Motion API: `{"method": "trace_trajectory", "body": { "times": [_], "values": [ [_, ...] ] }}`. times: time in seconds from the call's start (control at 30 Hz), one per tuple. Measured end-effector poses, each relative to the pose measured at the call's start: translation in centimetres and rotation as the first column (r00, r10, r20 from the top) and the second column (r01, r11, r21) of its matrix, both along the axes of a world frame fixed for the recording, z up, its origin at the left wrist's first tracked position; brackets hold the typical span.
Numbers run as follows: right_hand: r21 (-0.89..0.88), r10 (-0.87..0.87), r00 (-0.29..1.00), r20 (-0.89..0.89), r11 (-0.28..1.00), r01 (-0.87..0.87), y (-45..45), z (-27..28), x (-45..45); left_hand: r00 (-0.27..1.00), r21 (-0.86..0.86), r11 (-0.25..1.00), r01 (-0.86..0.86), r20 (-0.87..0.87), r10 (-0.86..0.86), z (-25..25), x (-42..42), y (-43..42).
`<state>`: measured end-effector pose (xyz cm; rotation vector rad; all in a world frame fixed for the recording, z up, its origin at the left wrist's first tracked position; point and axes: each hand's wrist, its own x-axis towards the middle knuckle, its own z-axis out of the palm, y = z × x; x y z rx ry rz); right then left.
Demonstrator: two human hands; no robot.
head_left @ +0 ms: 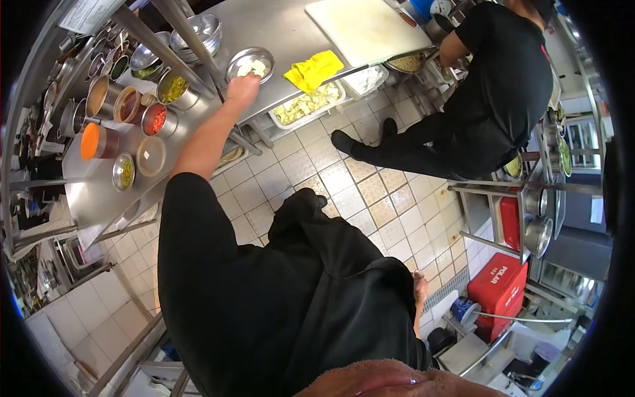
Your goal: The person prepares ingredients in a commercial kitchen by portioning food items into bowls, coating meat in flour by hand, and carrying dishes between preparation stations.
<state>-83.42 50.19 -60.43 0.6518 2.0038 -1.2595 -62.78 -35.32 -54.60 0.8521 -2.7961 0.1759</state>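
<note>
Reaching into the round, upward-facing bowl (236, 64) is the left hand (245, 88).

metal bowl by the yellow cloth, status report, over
Left hand at metal bowl, by pale pieces, grip unclear. Right hand low by the body, away from the counter. Yellow cloth beside bowl, not blocking the hand.

A white cutting board (367, 30) lies on the worktop (271, 26), just beside a yellow cloth (313, 70) at the front edge; a red POLAR cooler (497, 291) stands near a floor drain (446, 292).
</note>
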Motion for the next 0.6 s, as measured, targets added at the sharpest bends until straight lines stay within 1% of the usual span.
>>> {"method": "trace_trajectory", "body": {
  "times": [0.03,0.1,0.13,0.17,0.2,0.3,0.33,0.37,0.4,0.47,0.53,0.57,0.6],
  "values": [
    [0.005,0.029,1.0,-0.003,1.0,-0.029,0.1,-0.1,0.1,1.0,-0.014,1.0,-0.021,0.008,0.021,-0.2,-0.1,0.1],
    [-0.001,0.051,0.999,-0.016,0.999,-0.051,-0.8,0.5,-0.2,0.995,-0.04,0.999,-0.003,-0.1,-0.001,0.6,-0.2,1.1],
    [-0.029,0.057,0.998,0.001,0.998,-0.057,-0.5,-0.3,-0.9,0.988,-0.056,0.998,-0.001,-0.153,-0.008,0.9,-0.1,1.7],
    [-0.07,0.155,0.987,-0.04,0.985,-0.157,-0.4,-0.4,-1.4,0.995,-0.056,0.998,0.007,-0.097,-0.012,2.1,0.0,2.6],
    [-0.108,0.258,0.963,-0.082,0.958,-0.266,-0.2,-1.0,-2.1,0.992,-0.058,0.998,0.023,-0.121,-0.03,2.9,0.2,3.7],
    [-0.11,0.327,0.943,-0.056,0.937,-0.332,-1.6,-4.7,-5.6,0.983,-0.093,0.995,0.032,-0.179,-0.048,5.7,1.9,7.6],
    [-0.151,0.344,0.938,-0.031,0.926,-0.345,-3.0,-5.7,-6.3,0.981,-0.116,0.992,0.045,-0.184,-0.066,6.8,2.7,9.5],
    [-0.075,0.301,0.945,0.126,0.953,-0.293,-5.4,-5.6,-7.2,0.973,-0.1,0.994,0.052,-0.218,-0.073,7.7,3.7,11.2],
    [-0.1,0.358,0.927,0.107,0.932,-0.348,-7.7,-6.2,-7.1,0.965,-0.086,0.994,0.061,-0.248,-0.081,8.6,5.0,13.0],
    [-0.144,0.48,0.875,0.059,0.872,-0.468,-12.3,-7.3,-6.8,0.951,-0.063,0.998,-0.009,-0.308,-0.011,10.8,8.4,16.9],
    [-0.159,0.593,0.805,-0.001,0.795,-0.585,-16.1,-7.3,-6.6,0.948,-0.052,0.996,-0.071,-0.315,0.051,11.7,12.5,19.3],
    [-0.158,0.636,0.771,-0.034,0.758,-0.633,-17.6,-7.1,-6.1,0.934,-0.024,0.995,-0.097,-0.349,0.082,12.9,15.2,20.5],
    [-0.198,0.649,0.759,-0.049,0.738,-0.645,-19.1,-7.1,-4.9,0.928,-0.01,0.989,-0.148,-0.347,0.135,12.9,18.1,21.2]
  ]
}}
